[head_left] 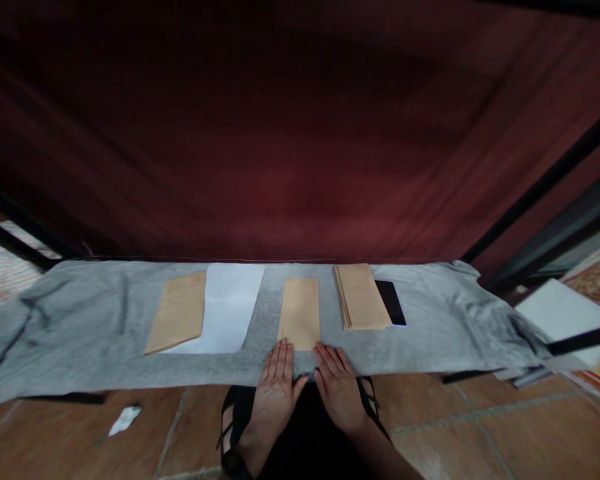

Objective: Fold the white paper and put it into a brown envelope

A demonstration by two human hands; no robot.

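Note:
A single brown paper envelope (299, 310) lies flat on the grey cloth in front of me, its long side pointing away. My left hand (276, 380) rests palm down at the near left corner, fingertips touching the paper. At the near right corner lies my right hand (336, 383), also palm down with fingers stretched out. Neither hand grips anything. To the right is a neat stack of brown envelopes (363, 297). On the left, another brown envelope (180, 310) overlaps white paper sheets (233, 307).
A dark phone (391, 303) sits partly under the envelope stack. The grey cloth (440, 320) covers a narrow table against a dark red curtain (290, 167). Black metal bars (545, 180) rise at the right. A crumpled white scrap (125, 421) is on the tiled floor.

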